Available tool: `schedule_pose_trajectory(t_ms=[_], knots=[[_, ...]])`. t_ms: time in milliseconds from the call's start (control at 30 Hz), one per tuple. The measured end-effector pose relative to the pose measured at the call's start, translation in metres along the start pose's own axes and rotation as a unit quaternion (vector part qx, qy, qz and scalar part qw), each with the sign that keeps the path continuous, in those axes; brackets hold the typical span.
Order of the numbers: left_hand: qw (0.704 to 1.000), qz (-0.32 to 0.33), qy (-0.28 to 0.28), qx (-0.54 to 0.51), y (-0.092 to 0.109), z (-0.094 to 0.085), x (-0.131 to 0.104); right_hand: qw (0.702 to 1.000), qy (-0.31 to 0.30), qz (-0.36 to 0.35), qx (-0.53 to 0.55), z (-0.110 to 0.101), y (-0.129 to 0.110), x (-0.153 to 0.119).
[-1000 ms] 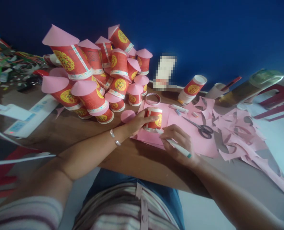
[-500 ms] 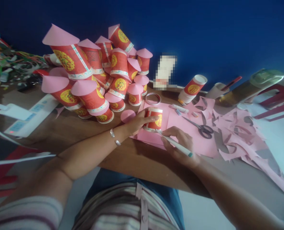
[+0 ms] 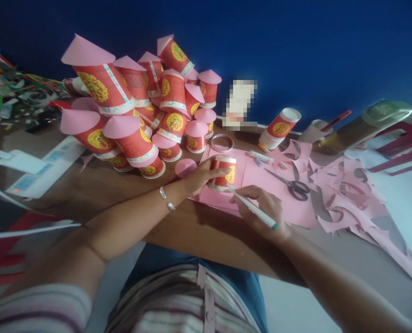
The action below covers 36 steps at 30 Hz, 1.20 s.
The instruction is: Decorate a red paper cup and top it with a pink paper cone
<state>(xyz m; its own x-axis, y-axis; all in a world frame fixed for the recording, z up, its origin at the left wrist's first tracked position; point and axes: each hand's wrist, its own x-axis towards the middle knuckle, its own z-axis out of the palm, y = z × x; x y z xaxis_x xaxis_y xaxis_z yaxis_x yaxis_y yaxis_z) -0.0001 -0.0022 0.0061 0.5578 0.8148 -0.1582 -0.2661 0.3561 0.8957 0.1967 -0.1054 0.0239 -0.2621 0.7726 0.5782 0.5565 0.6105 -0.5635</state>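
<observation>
My left hand (image 3: 201, 178) is wrapped round a red paper cup (image 3: 222, 177) with a yellow emblem, its thumb across the side. Pink paper sheets (image 3: 278, 199) lie under the cup. Between the fingers of my right hand (image 3: 259, 208) is a slim white pen (image 3: 256, 210) with a green end. The pen's tip meets the lower side of the cup, or is very close to it. Left of the cup lies a pink paper disc (image 3: 185, 168). Dark-handled scissors (image 3: 294, 187) rest on the sheets to the right.
Many red cups with pink cone tops (image 3: 140, 138) are stacked at the left. A roll of tape (image 3: 222, 143) sits behind the held cup. Stacked cups (image 3: 284, 124) stand at the back. Pink offcuts (image 3: 352, 199) cover the right side. A white power strip (image 3: 46, 169) is on the left.
The pen in my right hand has shifted slightly, its tip moving a little up and left along the cup. My left hand and the cup stay in place.
</observation>
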Motion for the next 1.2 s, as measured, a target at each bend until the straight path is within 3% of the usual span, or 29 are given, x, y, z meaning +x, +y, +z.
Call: schedule_pose_trajectory(t_ms=[167, 333, 533, 700, 900, 1200], knots=[[1.000, 0.005, 0.003, -0.010, 0.000, 0.001, 0.000, 0.999, 0.033, -0.003, -0.006, -0.002, 0.000, 0.004], [1.000, -0.003, 0.000, -0.009, 0.002, 0.001, -0.002, 0.989, 0.053, 0.089, 0.102, -0.003, -0.002, 0.008], [1.000, 0.003, 0.002, -0.022, 0.003, 0.003, -0.001, 0.934, 0.074, 0.193, 0.290, 0.008, 0.008, 0.006], [0.999, 0.000, -0.008, -0.032, 0.004, 0.004, -0.001, 0.885, 0.080, 0.226, 0.398, 0.014, 0.017, 0.010], [0.999, 0.000, -0.003, -0.034, 0.001, 0.001, -0.001, 0.854, 0.026, 0.255, 0.453, 0.012, 0.023, 0.014], [0.999, -0.001, -0.015, -0.047, 0.002, 0.002, -0.001, 0.820, 0.015, 0.287, 0.495, 0.012, 0.027, 0.016]])
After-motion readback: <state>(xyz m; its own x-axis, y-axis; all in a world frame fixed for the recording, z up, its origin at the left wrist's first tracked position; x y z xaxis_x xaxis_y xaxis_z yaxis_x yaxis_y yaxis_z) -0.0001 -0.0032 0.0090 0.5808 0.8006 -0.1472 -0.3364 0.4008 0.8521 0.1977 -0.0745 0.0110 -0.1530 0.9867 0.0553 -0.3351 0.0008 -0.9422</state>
